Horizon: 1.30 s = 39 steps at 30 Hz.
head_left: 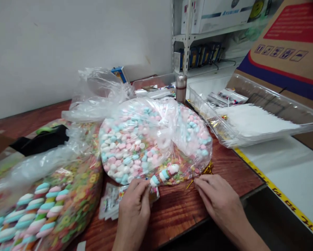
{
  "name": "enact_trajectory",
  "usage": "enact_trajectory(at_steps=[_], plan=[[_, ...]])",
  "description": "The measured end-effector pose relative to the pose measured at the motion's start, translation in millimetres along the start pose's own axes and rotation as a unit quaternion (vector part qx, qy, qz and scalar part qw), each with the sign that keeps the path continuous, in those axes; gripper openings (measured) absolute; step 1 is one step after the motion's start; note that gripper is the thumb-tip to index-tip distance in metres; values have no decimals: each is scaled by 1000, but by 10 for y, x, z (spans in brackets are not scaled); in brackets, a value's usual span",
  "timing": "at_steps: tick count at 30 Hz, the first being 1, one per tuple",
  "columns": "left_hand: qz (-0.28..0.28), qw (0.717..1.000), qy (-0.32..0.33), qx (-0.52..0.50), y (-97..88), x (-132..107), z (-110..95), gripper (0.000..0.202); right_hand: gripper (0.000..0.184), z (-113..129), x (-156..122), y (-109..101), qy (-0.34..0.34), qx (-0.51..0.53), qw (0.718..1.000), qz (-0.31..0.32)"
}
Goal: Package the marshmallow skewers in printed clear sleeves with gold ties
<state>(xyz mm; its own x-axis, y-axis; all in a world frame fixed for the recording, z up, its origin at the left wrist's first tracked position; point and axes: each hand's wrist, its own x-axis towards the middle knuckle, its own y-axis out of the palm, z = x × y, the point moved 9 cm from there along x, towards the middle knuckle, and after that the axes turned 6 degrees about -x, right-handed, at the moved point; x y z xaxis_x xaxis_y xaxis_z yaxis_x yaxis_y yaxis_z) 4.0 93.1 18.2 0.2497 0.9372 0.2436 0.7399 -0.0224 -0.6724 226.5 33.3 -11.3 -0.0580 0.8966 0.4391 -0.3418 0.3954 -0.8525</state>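
Observation:
My left hand pinches the near end of a marshmallow skewer, a row of pink, white and blue marshmallows with coloured rings between them. In my right hand, thumb and fingertips close on a thin gold twist tie. More gold ties lie just beyond that hand. Right behind both hands sits a big clear bag of marshmallows, with coloured rings showing at its near side. Small printed plastic sleeves lie flat beside my left hand, partly covered by it.
At left, a clear bag of coloured rings has several finished skewers on top, near a black cloth-like item. A clear tray with white sticks stands at right, before a cardboard box. A bottle stands behind.

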Motion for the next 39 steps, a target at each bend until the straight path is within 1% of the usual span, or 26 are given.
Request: enact_trajectory(at_steps=[2,4,7,9,13,16,18,20,23,26,28,30,32,35,37,39], plan=[[-7,1000,-2,-3,-20,-13,-6,17,24,140,2,133,-35,3,999,19],[-9,1000,-7,-5,-26,-31,0,17,23,220,26,271,-56,-13,998,35],[-15,1000,-12,-1,-46,-60,21,17,16,268,100,448,-72,-33,994,70],[-26,1000,-13,0,-76,-74,33,16,12,280,158,506,-75,-33,993,88],[-35,999,-31,-16,-116,-82,76,15,15,286,222,521,-71,-14,992,102],[-34,998,-47,-22,-123,-83,121,15,13,256,213,474,-53,9,994,94],[-38,998,-49,-16,-128,-85,147,15,13,226,201,419,-34,49,995,81],[-43,998,-48,-3,-132,-88,171,15,14,177,200,352,-2,117,991,61],[-45,998,-38,17,-109,-90,184,16,11,76,200,293,77,231,969,42],[-35,998,-10,50,-29,-98,143,20,11,22,154,336,173,314,931,68],[-28,996,20,77,53,-112,76,23,13,73,107,373,215,366,901,86],[-26,994,55,92,143,-128,-20,26,17,198,66,432,234,422,869,108],[-29,992,81,92,224,-139,-113,26,20,342,30,517,247,456,845,130],[-72,987,115,87,245,-161,-237,21,22,468,-21,661,280,476,822,143],[-98,980,146,88,235,-190,-304,28,23,501,-39,736,296,490,807,143],[-100,978,160,84,239,-211,-320,36,24,514,-40,776,300,505,797,140]])
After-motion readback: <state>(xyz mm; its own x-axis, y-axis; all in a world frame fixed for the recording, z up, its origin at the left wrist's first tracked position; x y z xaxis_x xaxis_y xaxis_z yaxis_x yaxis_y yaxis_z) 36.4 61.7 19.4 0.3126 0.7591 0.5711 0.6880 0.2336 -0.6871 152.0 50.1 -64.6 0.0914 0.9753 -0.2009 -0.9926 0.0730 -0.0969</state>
